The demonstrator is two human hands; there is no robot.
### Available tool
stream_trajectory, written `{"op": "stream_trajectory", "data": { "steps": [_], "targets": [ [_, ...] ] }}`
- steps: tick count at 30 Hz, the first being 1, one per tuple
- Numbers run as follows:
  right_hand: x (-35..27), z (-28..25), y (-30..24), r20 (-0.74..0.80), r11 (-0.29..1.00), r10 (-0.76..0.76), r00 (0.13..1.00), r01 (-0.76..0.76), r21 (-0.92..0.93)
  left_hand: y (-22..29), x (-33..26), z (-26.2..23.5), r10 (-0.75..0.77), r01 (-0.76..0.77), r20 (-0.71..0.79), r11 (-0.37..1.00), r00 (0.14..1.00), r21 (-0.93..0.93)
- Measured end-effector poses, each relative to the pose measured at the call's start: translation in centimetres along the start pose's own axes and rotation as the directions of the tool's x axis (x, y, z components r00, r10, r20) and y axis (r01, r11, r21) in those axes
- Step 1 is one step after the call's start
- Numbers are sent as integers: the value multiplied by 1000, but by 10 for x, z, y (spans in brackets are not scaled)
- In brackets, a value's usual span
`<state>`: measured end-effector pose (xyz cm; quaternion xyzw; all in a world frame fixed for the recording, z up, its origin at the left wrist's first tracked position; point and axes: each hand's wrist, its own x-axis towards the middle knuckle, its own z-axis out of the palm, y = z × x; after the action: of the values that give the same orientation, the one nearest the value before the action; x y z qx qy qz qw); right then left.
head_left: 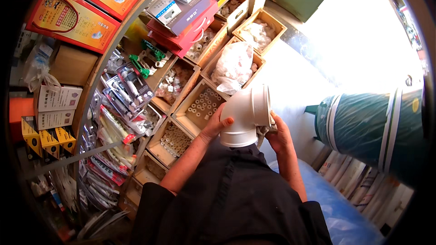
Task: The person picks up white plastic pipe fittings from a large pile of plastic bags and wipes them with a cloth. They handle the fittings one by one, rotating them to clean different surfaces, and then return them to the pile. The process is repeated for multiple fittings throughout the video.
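A white pipe elbow (247, 114) is being grasped before the dark garment (222, 186) by the left hand (215, 121) and right hand (280, 132). A drop is being risked through greyish cloth (262, 134) slipping under the right.

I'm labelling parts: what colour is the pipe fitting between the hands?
The pipe fitting is plain white; it shows best in the head view.

Wooden bins (186, 119) beside crowded shelving (119, 35)
Small white fittings (176, 140) lie in several bins, a plastic bag (233, 61) in another; a dark box (194, 7) rests on a red box (193, 31) near blister packs (125, 88). At right, a green white-banded cylinder (361, 124) and blue sheeting (334, 206).
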<state>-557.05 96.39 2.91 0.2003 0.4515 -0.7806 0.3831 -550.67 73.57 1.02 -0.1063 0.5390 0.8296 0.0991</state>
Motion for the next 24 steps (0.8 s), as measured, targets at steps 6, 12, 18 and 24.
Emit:
{"op": "stream_trajectory", "data": {
  "steps": [6,12,18,24],
  "targets": [
    [21,-8,-24,49,991,106,993,-101,-90,14,13,3,109,-108,1,985,994,133],
    [29,17,-42,154,933,281,947,-232,-275,35,-9,-6,185,-164,-58,952,981,257],
    [38,42,-33,253,923,162,954,-56,-380,42,-49,-20,214,-164,-130,935,968,315],
    [32,93,-26,456,725,-137,879,403,-559,19,-98,-48,61,-86,-250,992,966,-93]
  ]
}}
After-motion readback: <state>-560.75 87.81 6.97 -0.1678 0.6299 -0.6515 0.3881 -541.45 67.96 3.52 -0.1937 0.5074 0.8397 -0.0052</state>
